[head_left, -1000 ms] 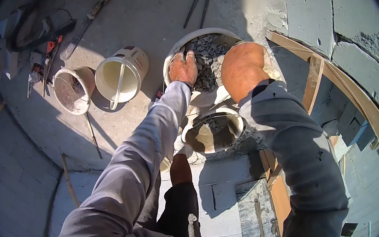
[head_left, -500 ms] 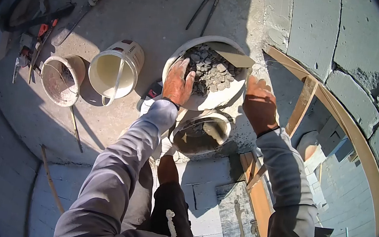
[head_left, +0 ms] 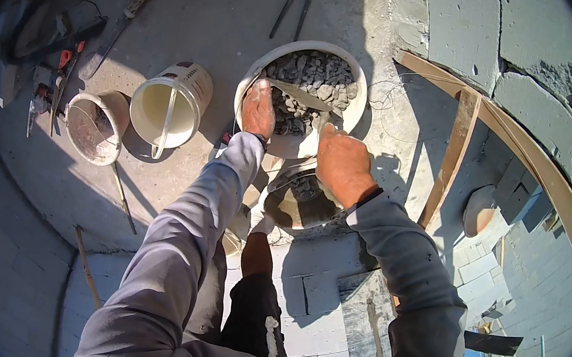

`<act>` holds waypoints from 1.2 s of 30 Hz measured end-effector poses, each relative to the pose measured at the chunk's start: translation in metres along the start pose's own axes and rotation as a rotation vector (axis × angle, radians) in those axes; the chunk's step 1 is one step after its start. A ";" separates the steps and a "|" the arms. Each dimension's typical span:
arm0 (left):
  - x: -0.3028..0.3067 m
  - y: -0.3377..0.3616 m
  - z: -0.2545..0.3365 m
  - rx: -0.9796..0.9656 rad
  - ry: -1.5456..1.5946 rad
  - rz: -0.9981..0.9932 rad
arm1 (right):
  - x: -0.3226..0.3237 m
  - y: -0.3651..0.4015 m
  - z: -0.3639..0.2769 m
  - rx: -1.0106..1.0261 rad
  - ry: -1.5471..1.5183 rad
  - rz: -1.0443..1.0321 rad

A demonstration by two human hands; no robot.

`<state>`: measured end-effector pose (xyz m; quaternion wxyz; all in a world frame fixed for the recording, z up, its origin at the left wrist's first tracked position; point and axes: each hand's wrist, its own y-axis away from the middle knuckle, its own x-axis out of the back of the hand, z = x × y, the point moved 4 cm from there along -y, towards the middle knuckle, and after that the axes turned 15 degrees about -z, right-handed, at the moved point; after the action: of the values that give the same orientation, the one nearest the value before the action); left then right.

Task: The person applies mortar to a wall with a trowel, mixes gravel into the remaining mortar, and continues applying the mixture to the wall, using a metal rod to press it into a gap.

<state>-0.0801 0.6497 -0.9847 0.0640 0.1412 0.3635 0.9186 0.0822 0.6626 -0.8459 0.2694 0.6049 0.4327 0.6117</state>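
Observation:
A round white bucket [head_left: 357,109] holds grey gravel [head_left: 313,71]. My right hand [head_left: 346,164] is closed on a trowel, its flat blade [head_left: 300,94] lying across the gravel and pointing left. At the bucket's left side, my left hand [head_left: 259,109] has its fingers stretched out and together, against the inner rim by the blade's tip. Below, a second bucket [head_left: 301,202] contains dark material and some gravel.
To the left stand a white bucket [head_left: 171,104] with a handle and a smaller dirty bucket [head_left: 96,127]. Pincers [head_left: 297,1] lie at the top. Tools [head_left: 60,72] are at the far left. A wooden frame [head_left: 455,153] and block wall [head_left: 551,54] are on the right.
My right hand has moved left and down, bringing the trowel blade from the bucket's right edge across the gravel. Some gravel now shows in the lower bucket. My left hand stays at the rim.

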 end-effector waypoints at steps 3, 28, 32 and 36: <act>0.000 -0.001 -0.008 0.015 0.051 0.054 | -0.018 0.005 0.001 -0.032 -0.176 -0.011; -0.023 -0.006 0.014 0.079 -0.818 -0.053 | -0.085 -0.026 0.018 -0.235 -0.733 -0.530; -0.034 -0.002 0.015 -0.110 -0.786 0.093 | -0.103 -0.029 0.029 -0.179 -0.756 -0.517; -0.055 0.024 0.013 -0.123 -0.575 0.177 | -0.110 -0.025 0.033 -0.159 -0.791 -0.533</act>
<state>-0.0244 0.6287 -0.9709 0.0922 0.4222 0.2606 0.8633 0.1228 0.5873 -0.9263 0.6060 0.6369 0.3889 0.2756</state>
